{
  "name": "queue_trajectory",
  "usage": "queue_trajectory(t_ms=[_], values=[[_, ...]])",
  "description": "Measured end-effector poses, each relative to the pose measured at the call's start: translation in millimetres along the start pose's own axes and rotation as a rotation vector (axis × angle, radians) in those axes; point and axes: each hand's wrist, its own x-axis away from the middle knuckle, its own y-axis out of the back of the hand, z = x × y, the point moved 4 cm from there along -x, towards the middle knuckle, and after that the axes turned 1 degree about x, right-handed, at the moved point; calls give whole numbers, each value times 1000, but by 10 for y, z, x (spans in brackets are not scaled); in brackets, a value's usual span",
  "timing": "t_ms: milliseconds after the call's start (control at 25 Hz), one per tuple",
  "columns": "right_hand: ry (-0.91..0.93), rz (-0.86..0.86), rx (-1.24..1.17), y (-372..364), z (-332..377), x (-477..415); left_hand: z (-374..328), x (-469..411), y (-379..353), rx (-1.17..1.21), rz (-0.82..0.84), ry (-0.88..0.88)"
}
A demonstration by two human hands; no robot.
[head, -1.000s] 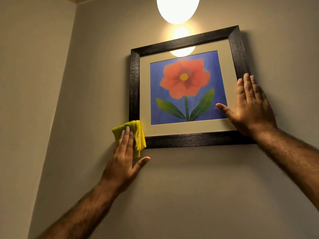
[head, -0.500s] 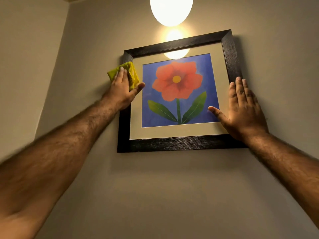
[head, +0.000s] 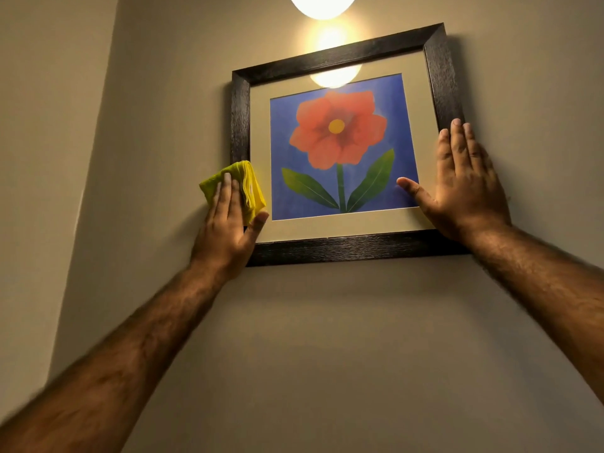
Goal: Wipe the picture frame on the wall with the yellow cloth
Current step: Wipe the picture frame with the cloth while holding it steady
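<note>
A dark wooden picture frame (head: 340, 246) hangs tilted on the beige wall and holds a red flower on blue behind glass. My left hand (head: 228, 230) presses a folded yellow cloth (head: 251, 188) against the lower part of the frame's left side. The fingers lie flat over the cloth and the thumb hooks under it. My right hand (head: 464, 184) lies flat and spread on the frame's lower right corner, its thumb on the glass and its fingers on the right bar. It holds nothing.
A glowing round lamp (head: 322, 4) hangs just above the frame and glares on the glass. A side wall (head: 42, 158) meets this wall in a corner at the left. Bare wall (head: 343, 354) stretches below the frame.
My left hand has slid the cloth down the frame's left side from the top left corner to its lower part. The right hand stays on the lower right corner.
</note>
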Motion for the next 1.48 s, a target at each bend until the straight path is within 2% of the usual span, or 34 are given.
queue_trajectory(t_ms=[160,280,440,520,600,760,1000,1080,1160,1280,1360,1480], values=[[1,1,5,0,-4,-6,0,-265,408,7,-136,-45],[3,-1,0,0,-6,-2,56,-498,631,-28,-87,-62],[4,-5,-4,-14,-7,-8,92,-668,730,62,-70,31],[5,-7,-8,-29,-22,-2,139,-690,741,-13,-109,52],[7,-14,-19,-36,-20,-4,289,-711,733,-17,-87,144],[3,0,-18,-19,-11,-6,525,-692,615,218,16,344],[-39,53,-41,56,34,-18,584,-484,610,565,-56,462],[9,38,-80,140,210,24,647,-397,632,660,-67,499],[191,56,-177,226,618,108,716,-307,673,686,-76,519],[389,157,-506,364,1511,317,798,-127,767,720,-64,560],[350,311,-767,430,2110,436,830,38,837,722,-49,582],[83,595,-1033,383,2771,586,904,348,944,750,-24,618]])
